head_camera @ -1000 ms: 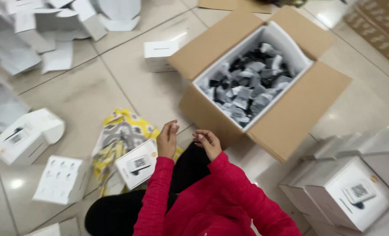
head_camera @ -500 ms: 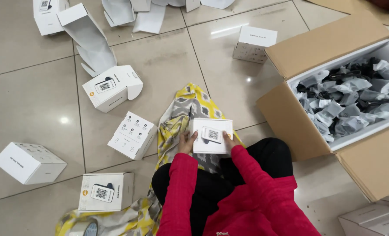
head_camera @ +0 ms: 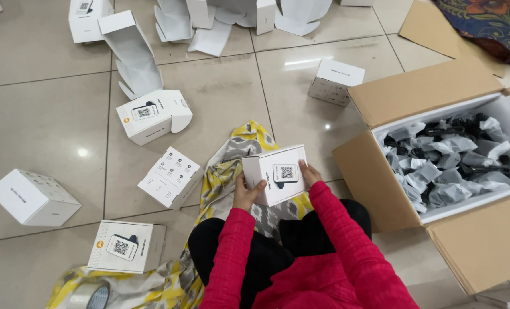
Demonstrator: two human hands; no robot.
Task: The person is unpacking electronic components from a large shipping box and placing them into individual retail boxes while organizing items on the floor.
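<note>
Just left of the open cardboard carton, above the person's lap, a small white box sits between both hands. Left hand clasps its lower-left corner, fingers curled onto the side face; right hand presses its right edge, fingers partly hidden. Its long axis runs left to right, tilted slightly. Forearms converge, elbows tucked.

A white small box with a black square code patch sits above red sleeves. Beside that box lies a yellow, grey and white patterned cloth on the beige tiled floor. Right of that box, a brown cardboard carton holds black items in grey-white wrapping.
</note>
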